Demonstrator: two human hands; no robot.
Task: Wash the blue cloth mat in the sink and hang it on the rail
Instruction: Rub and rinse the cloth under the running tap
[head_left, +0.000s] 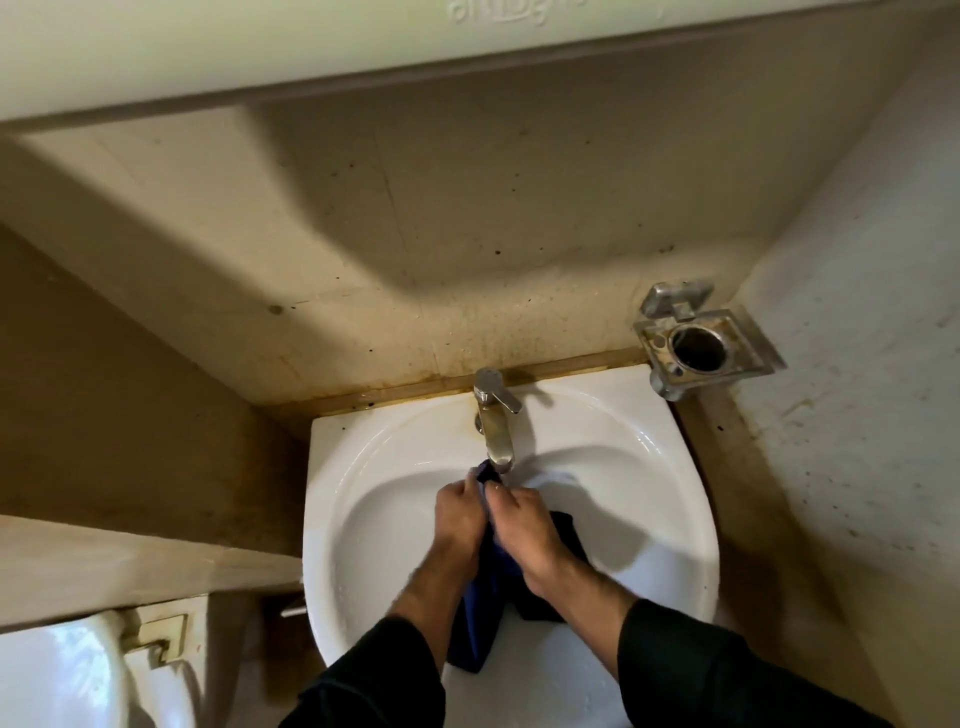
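The blue cloth mat (483, 618) hangs bunched inside the white sink (363, 467), its upper end held just under the steel tap (496, 431). My left hand (460, 519) grips the cloth on its left side. My right hand (524, 530) grips it on the right, pressed close against the left hand. The lower part of the mat drapes down between my forearms toward the sink's front rim. A dark fold of it shows to the right of my right hand. No rail is in view.
A metal holder (701, 340) with a round hole is fixed to the wall at the sink's back right corner. A white toilet tank (57, 670) stands at the lower left. A beige ledge runs overhead and stained walls close in on three sides.
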